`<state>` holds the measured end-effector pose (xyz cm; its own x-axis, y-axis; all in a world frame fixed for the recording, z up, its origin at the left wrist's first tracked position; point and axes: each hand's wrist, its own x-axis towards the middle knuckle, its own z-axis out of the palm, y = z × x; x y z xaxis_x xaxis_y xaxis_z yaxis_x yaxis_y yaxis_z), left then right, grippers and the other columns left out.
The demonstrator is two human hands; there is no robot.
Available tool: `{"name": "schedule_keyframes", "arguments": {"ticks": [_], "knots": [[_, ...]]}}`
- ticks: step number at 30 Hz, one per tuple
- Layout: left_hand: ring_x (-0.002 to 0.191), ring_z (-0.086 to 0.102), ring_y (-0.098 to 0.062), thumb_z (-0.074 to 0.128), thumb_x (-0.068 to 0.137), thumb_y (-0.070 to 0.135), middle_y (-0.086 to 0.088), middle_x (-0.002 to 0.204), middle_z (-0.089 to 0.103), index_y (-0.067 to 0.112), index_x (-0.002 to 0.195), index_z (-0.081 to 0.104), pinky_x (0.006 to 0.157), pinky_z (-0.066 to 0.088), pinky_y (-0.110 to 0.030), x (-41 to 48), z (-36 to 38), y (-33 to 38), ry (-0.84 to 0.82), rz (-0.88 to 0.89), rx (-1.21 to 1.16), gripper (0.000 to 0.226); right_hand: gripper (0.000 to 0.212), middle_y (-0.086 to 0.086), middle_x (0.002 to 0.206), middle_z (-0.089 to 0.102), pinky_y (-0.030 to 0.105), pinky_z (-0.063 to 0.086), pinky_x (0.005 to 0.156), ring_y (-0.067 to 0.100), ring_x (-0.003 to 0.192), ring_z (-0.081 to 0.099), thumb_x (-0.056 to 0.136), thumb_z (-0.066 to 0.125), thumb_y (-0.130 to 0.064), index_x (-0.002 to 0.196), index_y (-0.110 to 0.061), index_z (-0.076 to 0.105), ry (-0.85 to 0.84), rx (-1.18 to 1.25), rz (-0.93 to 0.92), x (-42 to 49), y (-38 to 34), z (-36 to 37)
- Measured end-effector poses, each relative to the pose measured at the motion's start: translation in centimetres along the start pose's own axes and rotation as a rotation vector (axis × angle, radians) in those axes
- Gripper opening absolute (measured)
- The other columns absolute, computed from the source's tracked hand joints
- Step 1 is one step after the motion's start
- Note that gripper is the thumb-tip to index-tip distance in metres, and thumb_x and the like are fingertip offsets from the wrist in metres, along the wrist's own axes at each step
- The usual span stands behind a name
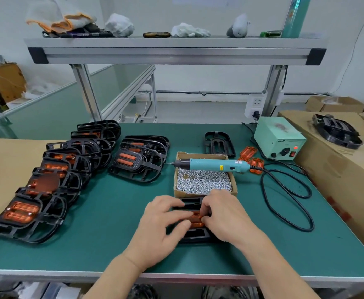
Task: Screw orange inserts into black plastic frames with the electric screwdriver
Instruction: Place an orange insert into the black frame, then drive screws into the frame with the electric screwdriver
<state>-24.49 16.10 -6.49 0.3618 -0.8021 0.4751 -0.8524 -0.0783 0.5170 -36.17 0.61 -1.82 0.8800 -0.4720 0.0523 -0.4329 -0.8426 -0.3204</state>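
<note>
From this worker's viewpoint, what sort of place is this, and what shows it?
Probably a small factory assembly bench: a teal electric screwdriver lies across a cardboard box of silver screws, and rows of black plastic frames with orange inserts line the green table mat.

Left grip point(159, 225): fingers spread, tips pressing on black frame point(195, 234) lying flat near front of desk point(103, 212). Right grip point(224, 214): pinches orange insert point(196, 219) seated in frame. Electric screwdriver point(211, 164) lies across screw box point(176, 175), just behind frame. Finished frames point(47, 182) stacked overlapping at left.
</note>
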Motion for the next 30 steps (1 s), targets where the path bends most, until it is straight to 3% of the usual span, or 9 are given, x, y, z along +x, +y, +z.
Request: {"name": "schedule_keyframes", "arguments": {"ticks": [3,5,8,10,12,15,19,24,30], "knots": [[0.111,0.054,-0.012,0.052,0.097,0.039,0.016,0.107,0.065,0.028,0.107,0.076,0.095,0.042,-0.039,0.1,0.7,0.2,-0.101,0.117,0.088,0.028,0.007,-0.013,0.084,0.052,0.027,0.042,0.08,0.012,0.094,0.053,0.087,0.071,-0.033,0.085,-0.028,0.075,-0.038,0.062,-0.009,0.0,0.5,-0.3],[0.107,0.055,-0.012,0.051,0.099,0.036,0.017,0.103,0.066,0.027,0.1,0.077,0.092,0.043,-0.04,0.3,0.7,0.0,-0.103,0.116,0.103,0.027,0.014,-0.013,0.085,0.058,0.018,0.041,0.075,0.004,0.087,0.055,0.086,0.073,-0.042,0.085,-0.028,0.075,0.044,0.297,0.054,0.3,0.5,-0.4],[0.104,0.054,-0.012,0.05,0.101,0.035,0.016,0.098,0.065,0.025,0.091,0.077,0.089,0.043,-0.039,0.5,0.9,0.0,-0.073,0.115,0.122,0.03,0.029,0.0,0.112,0.067,0.025,0.05,0.092,0.014,0.108,0.064,0.093,0.07,-0.034,0.117,-0.018,0.067,0.21,1.058,0.357,1.8,-0.4,-0.8],[0.104,0.053,-0.012,0.052,0.101,0.034,0.016,0.099,0.064,0.026,0.089,0.077,0.089,0.043,-0.038,0.5,1.1,0.0,-0.062,0.12,0.122,0.029,0.048,0.028,0.124,0.06,0.043,0.051,0.105,0.039,0.12,0.061,0.098,0.064,-0.02,0.135,0.007,0.05,0.177,1.63,0.544,3.5,-0.5,-0.9],[0.105,0.051,-0.012,0.054,0.1,0.033,0.016,0.1,0.062,0.027,0.09,0.076,0.088,0.043,-0.038,0.3,1.2,-0.1,-0.047,0.13,0.124,0.025,0.053,0.036,0.131,0.051,0.044,0.047,0.109,0.042,0.124,0.056,0.1,0.06,-0.013,0.144,0.01,0.039,0.155,1.976,0.663,5.1,-0.9,-1.1],[0.104,0.048,-0.013,0.056,0.099,0.033,0.01,0.104,0.057,0.026,0.092,0.076,0.089,0.043,-0.037,0.4,1.2,-0.2,-0.038,0.125,0.133,0.023,0.057,0.034,0.142,0.045,0.043,0.043,0.112,0.04,0.133,0.049,0.102,0.059,-0.014,0.149,0.003,0.033,0.243,2.086,0.767,7.5,-1.2,-0.8],[0.099,0.047,-0.014,0.057,0.099,0.032,0.008,0.099,0.055,0.025,0.089,0.076,0.086,0.043,-0.038,0.4,1.0,0.0,-0.04,0.117,0.136,0.022,0.048,0.025,0.136,0.055,0.042,0.045,0.109,0.035,0.128,0.055,0.1,0.062,-0.019,0.14,-0.001,0.043,0.257,2.177,0.862,9.8,-1.7,-0.5],[0.099,0.049,-0.014,0.049,0.1,0.035,0.011,0.096,0.059,0.026,0.103,0.076,0.087,0.042,-0.035,0.2,0.6,0.2,-0.065,0.153,0.148,0.029,0.045,0.017,0.123,0.063,0.035,0.058,0.077,0.03,0.11,0.064,0.093,0.073,-0.025,0.128,-0.005,0.054,0.272,2.298,0.922,10.8,-2.4,-1.0],[0.101,0.049,-0.016,0.05,0.098,0.038,0.011,0.098,0.061,0.024,0.107,0.072,0.09,0.041,-0.036,0.2,0.4,0.4,-0.09,0.166,0.191,0.027,0.032,0.012,0.106,0.061,0.023,0.053,0.046,0.021,0.077,0.061,0.089,0.078,-0.026,0.108,-0.009,0.059,0.385,2.255,0.863,10.5,-1.6,-1.3]]}}
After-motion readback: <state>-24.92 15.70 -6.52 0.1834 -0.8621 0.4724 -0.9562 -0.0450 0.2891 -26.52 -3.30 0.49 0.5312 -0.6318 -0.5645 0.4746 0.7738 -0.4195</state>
